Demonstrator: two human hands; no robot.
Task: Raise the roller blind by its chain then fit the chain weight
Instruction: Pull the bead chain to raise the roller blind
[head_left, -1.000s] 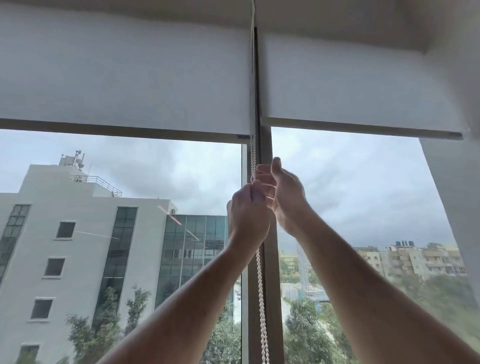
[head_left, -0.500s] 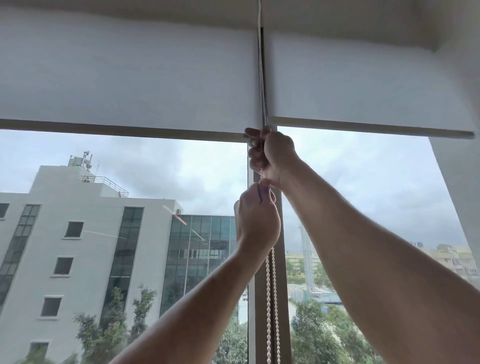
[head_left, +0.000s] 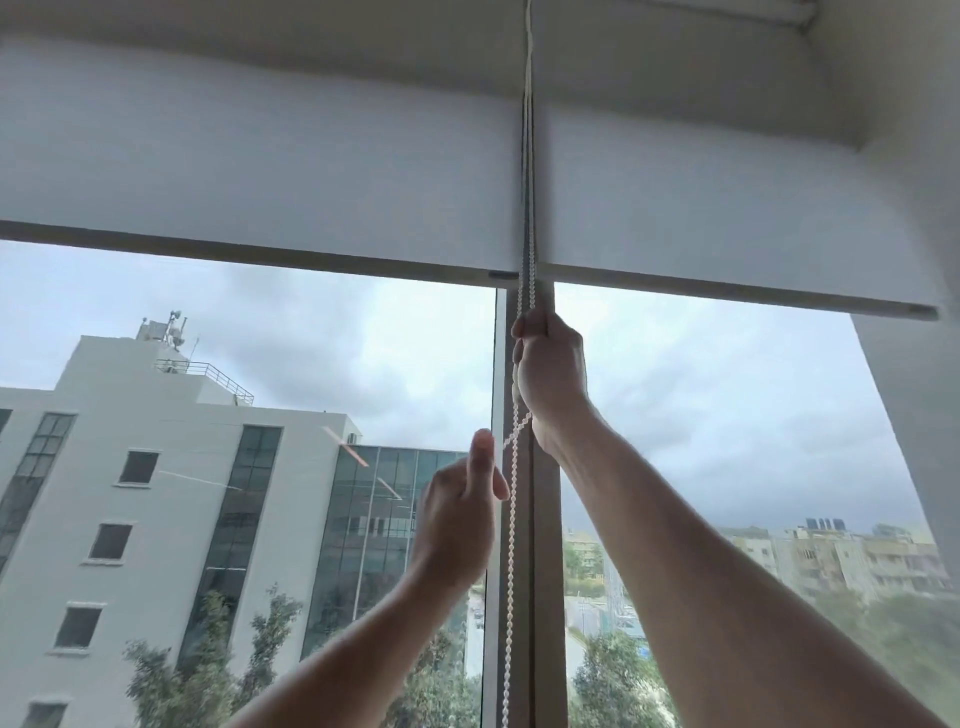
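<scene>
- No text, label, brand, number or sign can be read anywhere in view.
- The buildings outside the window show no legible lettering.

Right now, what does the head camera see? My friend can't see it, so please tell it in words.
A person's right hand grips a white bead chain high up by the window frame, while the left hand pinches one strand lower down. Two white roller blinds are partly raised, showing cloudy sky and buildings outside.

The right hand (head_left: 550, 374) grips the chain (head_left: 511, 545) above, the left hand (head_left: 457, 525) below-left.
</scene>
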